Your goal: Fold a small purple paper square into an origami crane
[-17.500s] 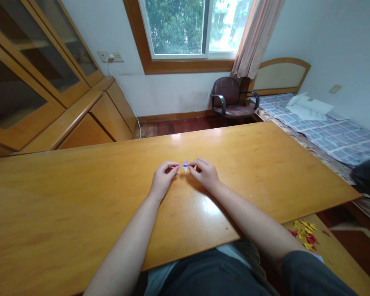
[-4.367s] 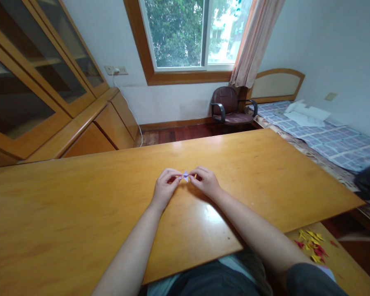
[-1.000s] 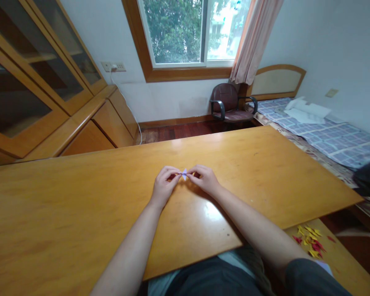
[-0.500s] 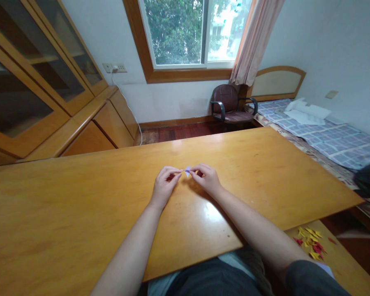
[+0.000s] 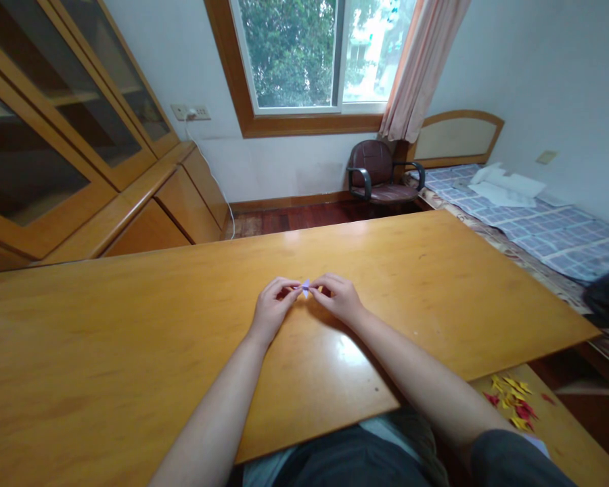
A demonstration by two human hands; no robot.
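A small purple paper crane (image 5: 305,289) is held just above the wooden table, its pointed flaps sticking out toward and away from me. My left hand (image 5: 273,308) pinches its left end between thumb and fingertips. On the opposite side, the thumb and forefinger of my right hand (image 5: 341,299) grip the other end. Both hands are closed, with the fingertips very near each other. The fingers partly cover the crane's ends, and its fine folds are too small to make out.
The wooden table (image 5: 132,338) spreads around my hands. On a lower surface (image 5: 578,433) at the right lie several yellow and red folded papers (image 5: 512,399), with a pale purple sheet partly behind my sleeve. Beyond stand a chair (image 5: 373,169), a bed (image 5: 553,216) and a cabinet (image 5: 147,210).
The purple crane has shifted slightly left and toward me. My left fingers now sit closer against its body; before, a thin pointed end showed between them and the flaps.
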